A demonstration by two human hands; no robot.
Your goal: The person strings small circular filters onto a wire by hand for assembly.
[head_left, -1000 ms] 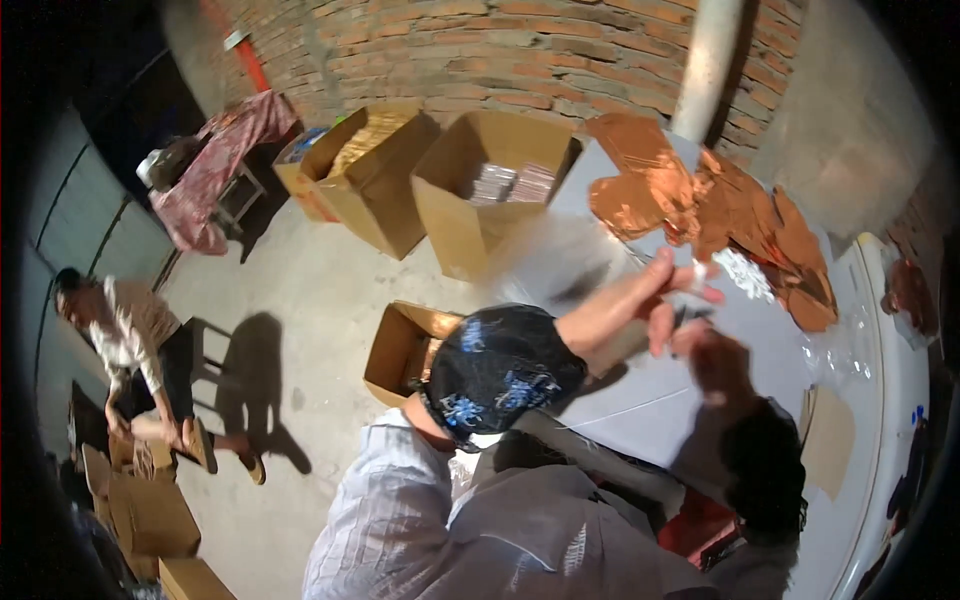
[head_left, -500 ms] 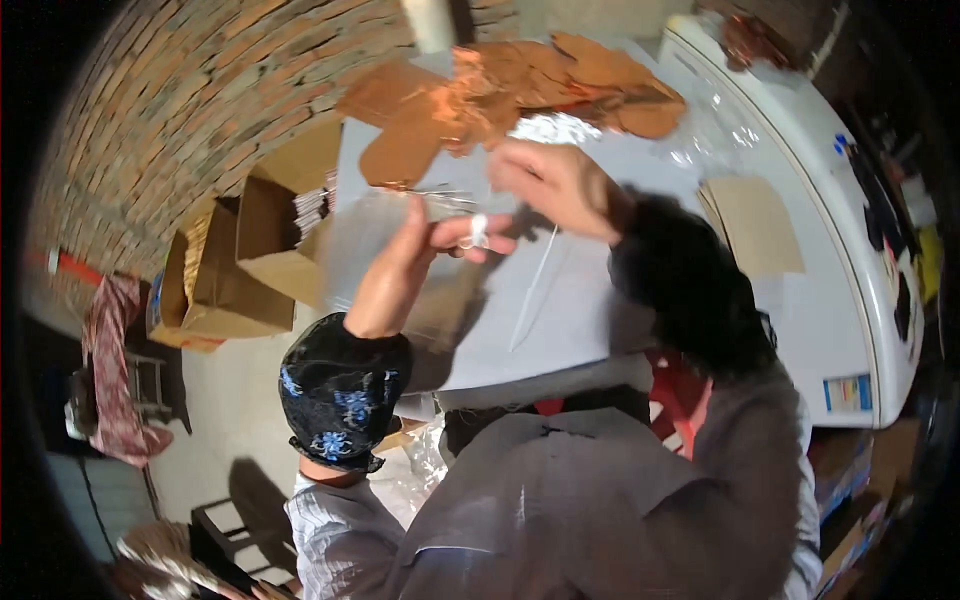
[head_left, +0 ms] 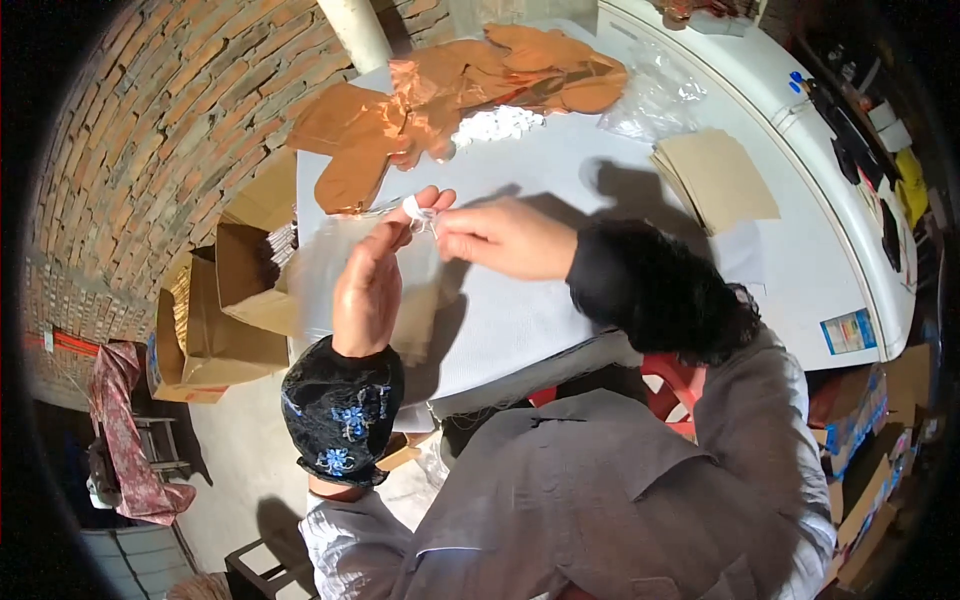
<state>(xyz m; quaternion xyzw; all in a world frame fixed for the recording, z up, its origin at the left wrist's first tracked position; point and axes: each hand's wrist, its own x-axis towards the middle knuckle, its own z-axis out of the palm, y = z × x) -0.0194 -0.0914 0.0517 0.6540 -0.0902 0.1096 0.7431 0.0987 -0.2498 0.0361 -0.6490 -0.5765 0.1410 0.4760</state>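
Observation:
My left hand (head_left: 368, 290) is raised over the near left part of the table, its fingers closed around a small white tag with thin white string (head_left: 415, 210). The string loops stand out at its fingertips. From the right, my right hand (head_left: 505, 238) reaches in with thumb and forefinger pinched together at these loops. Below my left hand lies a see-through plastic sheet or bag (head_left: 330, 250). Copper-coloured foil pouches (head_left: 450, 85) spread along the far side of the table, with a heap of small white pieces (head_left: 497, 126) just in front of them.
The white-covered table (head_left: 520, 330) meets a large white appliance (head_left: 800, 200) on the right. A stack of tan paper sheets (head_left: 715, 180) and crumpled see-through plastic (head_left: 655, 95) lie near it. Cardboard boxes (head_left: 225, 345) stand left, by a brick wall (head_left: 180, 120).
My right hand has come down and left to the string at my left fingertips. The long white string hanging beneath it is no longer seen. The whole view has shifted.

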